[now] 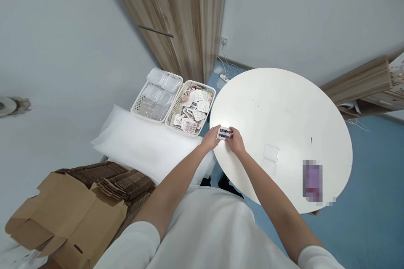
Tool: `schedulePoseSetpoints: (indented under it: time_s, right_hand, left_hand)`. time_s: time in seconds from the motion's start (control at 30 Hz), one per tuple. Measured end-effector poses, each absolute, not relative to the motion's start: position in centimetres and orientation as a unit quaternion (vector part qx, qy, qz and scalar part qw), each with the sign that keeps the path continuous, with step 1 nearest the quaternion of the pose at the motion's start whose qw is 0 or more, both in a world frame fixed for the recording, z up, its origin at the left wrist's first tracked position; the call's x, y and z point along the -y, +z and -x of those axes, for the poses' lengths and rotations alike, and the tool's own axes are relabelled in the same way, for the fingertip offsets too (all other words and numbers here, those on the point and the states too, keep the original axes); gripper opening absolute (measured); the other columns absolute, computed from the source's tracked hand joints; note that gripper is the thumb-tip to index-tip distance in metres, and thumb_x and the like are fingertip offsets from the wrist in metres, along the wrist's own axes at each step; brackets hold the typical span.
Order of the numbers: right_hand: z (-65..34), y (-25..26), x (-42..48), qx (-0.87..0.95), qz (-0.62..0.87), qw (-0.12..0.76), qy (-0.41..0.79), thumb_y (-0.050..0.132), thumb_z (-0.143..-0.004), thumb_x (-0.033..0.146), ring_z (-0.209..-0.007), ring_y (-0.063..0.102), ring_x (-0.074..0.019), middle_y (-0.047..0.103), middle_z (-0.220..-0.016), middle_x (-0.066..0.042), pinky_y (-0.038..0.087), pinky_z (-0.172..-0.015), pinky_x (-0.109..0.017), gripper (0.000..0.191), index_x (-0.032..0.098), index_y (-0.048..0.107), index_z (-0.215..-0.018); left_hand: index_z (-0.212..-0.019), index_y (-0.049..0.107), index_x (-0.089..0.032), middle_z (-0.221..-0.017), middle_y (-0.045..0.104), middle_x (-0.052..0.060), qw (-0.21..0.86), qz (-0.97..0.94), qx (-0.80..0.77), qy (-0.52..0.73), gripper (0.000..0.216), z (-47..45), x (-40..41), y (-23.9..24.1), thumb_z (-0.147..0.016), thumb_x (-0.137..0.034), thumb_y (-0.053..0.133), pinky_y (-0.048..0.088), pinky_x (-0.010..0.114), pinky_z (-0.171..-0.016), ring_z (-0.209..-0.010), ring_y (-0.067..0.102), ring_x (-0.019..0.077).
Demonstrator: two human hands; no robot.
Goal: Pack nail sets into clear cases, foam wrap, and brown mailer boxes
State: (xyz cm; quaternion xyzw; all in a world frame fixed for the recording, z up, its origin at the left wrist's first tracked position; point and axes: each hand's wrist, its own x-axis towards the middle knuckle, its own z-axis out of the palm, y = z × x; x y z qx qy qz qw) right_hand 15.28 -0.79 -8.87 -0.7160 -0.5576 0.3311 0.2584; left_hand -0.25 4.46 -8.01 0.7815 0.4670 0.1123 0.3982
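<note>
Both my hands meet at the left edge of a round white table (pixel 284 105). Between them is a small white card (pixel 224 133) carrying dark and pink pieces. My left hand (pixel 211 137) pinches its left end and my right hand (pixel 235 140) pinches its right end, fingers closed on it. An open clear plastic case (pixel 271 157) lies on the table to the right of my right hand, apart from it.
Left of the table stand two white baskets: one (pixel 157 96) with clear cases, one (pixel 193 108) with several similar cards. White foam sheet (pixel 142 143), cardboard box (pixel 72 214) of folded cartons, wooden cabinet (pixel 183 29), blurred purple object (pixel 312 180) on the table.
</note>
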Motion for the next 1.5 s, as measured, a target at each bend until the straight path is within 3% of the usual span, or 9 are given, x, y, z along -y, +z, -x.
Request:
schedulePoseSetpoints:
  time_s: [0.17, 0.33, 0.6, 0.87, 1.1, 1.5]
  right_hand:
    - [-17.8, -7.1, 4.9, 0.603, 0.676, 0.256, 0.337, 0.053, -0.072, 0.02, -0.085, 0.051, -0.0186, 0.044, -0.112, -0.009, 0.047, -0.076, -0.038, 0.07, 0.023, 0.02, -0.133]
    - [-21.4, -6.3, 9.8, 0.615, 0.676, 0.265, 0.307, 0.046, -0.077, 0.018, -0.086, 0.052, -0.0188, 0.046, -0.107, -0.008, 0.048, -0.076, -0.039, 0.068, 0.027, 0.013, -0.136]
    - [-27.6, -6.1, 16.8, 0.578, 0.704, 0.269, 0.312, 0.053, -0.076, 0.025, -0.087, 0.053, -0.0187, 0.05, -0.108, -0.006, 0.047, -0.077, -0.04, 0.064, 0.028, 0.023, -0.132]
    - [-31.4, -6.6, 19.4, 0.556, 0.759, 0.207, 0.269, 0.065, -0.065, 0.031, -0.118, 0.032, -0.0277, 0.039, -0.125, -0.008, 0.032, -0.094, -0.046, 0.062, 0.027, 0.04, -0.122]
    - [-32.2, -8.4, 19.4, 0.541, 0.777, 0.148, 0.286, 0.066, -0.064, 0.03, -0.119, 0.029, -0.0284, 0.033, -0.129, -0.009, 0.03, -0.093, -0.045, 0.065, 0.027, 0.04, -0.123]
    - [-32.8, -9.3, 19.5, 0.555, 0.765, 0.156, 0.287, 0.065, -0.064, 0.03, -0.119, 0.029, -0.0275, 0.034, -0.129, -0.008, 0.03, -0.092, -0.045, 0.064, 0.028, 0.039, -0.123]
  left_hand:
    - [-0.128, 0.031, -0.018, -0.098, 0.052, 0.005, 0.41, -0.791, -0.434, 0.129, 0.063, -1.0, -1.7, -6.7, -0.071, -0.014, 0.057, 0.046, 0.031, -0.074, -0.075, 0.052, 0.0148]
    - [-0.129, 0.03, -0.02, -0.094, 0.052, 0.003, 0.424, -0.809, -0.382, 0.138, 0.065, -3.9, 1.5, -5.3, -0.071, -0.017, 0.058, 0.045, 0.031, -0.073, -0.07, 0.05, 0.0129]
    - [-0.129, 0.029, -0.024, -0.097, 0.053, 0.003, 0.431, -0.843, -0.316, 0.064, 0.063, -9.7, 6.0, -4.6, -0.072, -0.02, 0.058, 0.045, 0.031, -0.073, -0.076, 0.052, 0.0146]
    - [-0.124, 0.036, -0.026, -0.106, 0.048, 0.006, 0.351, -0.885, -0.306, -0.006, 0.061, -13.9, 7.8, -5.4, -0.07, -0.029, 0.063, 0.042, 0.032, -0.078, -0.096, 0.05, 0.0213]
    - [-0.12, 0.041, -0.024, -0.101, 0.049, 0.007, 0.281, -0.893, -0.342, -0.077, 0.058, -15.9, 8.7, -6.1, -0.067, -0.033, 0.065, 0.04, 0.031, -0.074, -0.094, 0.051, 0.0241]
    - [-0.126, 0.034, -0.027, -0.101, 0.051, 0.006, 0.284, -0.872, -0.375, -0.135, 0.061, -16.4, 9.1, -6.5, -0.071, -0.034, 0.06, 0.039, 0.028, -0.073, -0.094, 0.052, 0.023]
